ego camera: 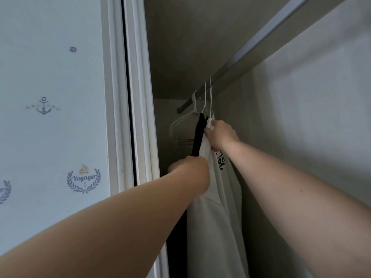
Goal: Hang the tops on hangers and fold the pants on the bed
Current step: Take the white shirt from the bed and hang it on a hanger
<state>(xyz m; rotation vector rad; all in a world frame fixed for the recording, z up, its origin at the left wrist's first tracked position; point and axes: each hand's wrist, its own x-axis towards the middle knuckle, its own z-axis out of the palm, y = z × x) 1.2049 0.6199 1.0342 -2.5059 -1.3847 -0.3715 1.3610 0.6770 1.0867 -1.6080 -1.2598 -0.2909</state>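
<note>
Rail [251, 55]: upper right, diagonal.
Tops [212, 217]: centre, hanging under Rail.
Bare hanger [180, 121]: left of Tops.
Door frame [138, 97]: left of Bare hanger.

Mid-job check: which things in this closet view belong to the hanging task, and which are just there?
In the job: white top, gripped by the right hand; black top beside it; left hand at their edge; hanger hooks; closet rail.
Just there: empty hanger; nautical wallpaper; door frame.

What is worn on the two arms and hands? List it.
The left hand and right hand are bare, ungloved; no watch or band shows at either wrist. The left forearm and right forearm are bare to the picture's edge, no sleeve in view.
</note>
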